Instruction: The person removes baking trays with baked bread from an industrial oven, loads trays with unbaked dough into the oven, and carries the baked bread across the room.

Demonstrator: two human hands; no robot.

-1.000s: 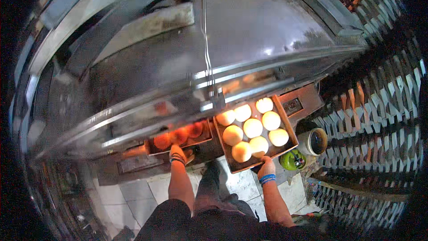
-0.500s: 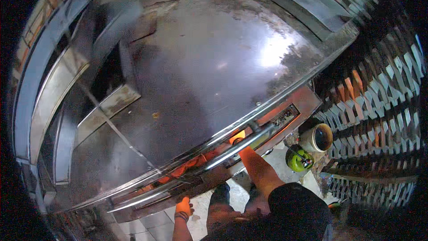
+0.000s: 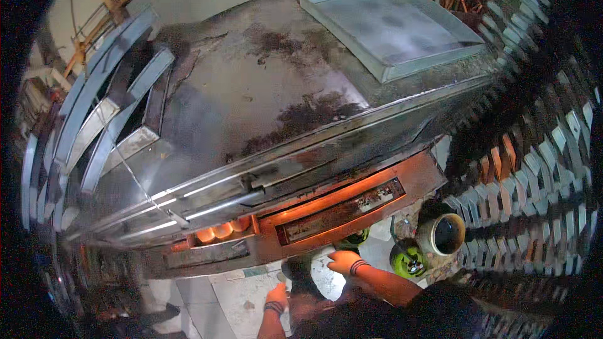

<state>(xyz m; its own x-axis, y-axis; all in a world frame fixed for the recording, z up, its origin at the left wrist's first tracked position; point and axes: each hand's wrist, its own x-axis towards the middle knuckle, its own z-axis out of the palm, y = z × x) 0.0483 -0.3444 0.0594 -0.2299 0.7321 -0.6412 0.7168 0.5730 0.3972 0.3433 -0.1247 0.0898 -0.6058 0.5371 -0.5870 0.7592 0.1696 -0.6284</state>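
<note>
My right hand [image 3: 345, 262] hangs just below the front of a large metal oven [image 3: 220, 132], a dark band round its wrist. Its fingers look loosely curled, with nothing visible in them. To its left and lower, my left hand [image 3: 276, 297] is curled in a loose fist beside my leg, also banded at the wrist, holding nothing that I can see. Both hands are apart from the oven. A long orange-lit slot [image 3: 339, 210] runs along the oven front. Left of it, rounded glowing shapes [image 3: 223, 231] show in a smaller opening, below a metal bar handle [image 3: 188, 215].
On the oven's top at the far right lies a shallow metal tray [image 3: 402, 25]. Stacked metal pans [image 3: 100, 119] stand at the left. At right are a green gas cylinder [image 3: 409, 260], a bucket [image 3: 441, 235] of dark liquid and a wall of stacked metal pieces [image 3: 534, 176].
My right hand has drawn back from the glowing oven front beside the bar handle, down toward my body. My left hand stays low. The view has shifted, showing the tray and orange-lit openings more fully.
</note>
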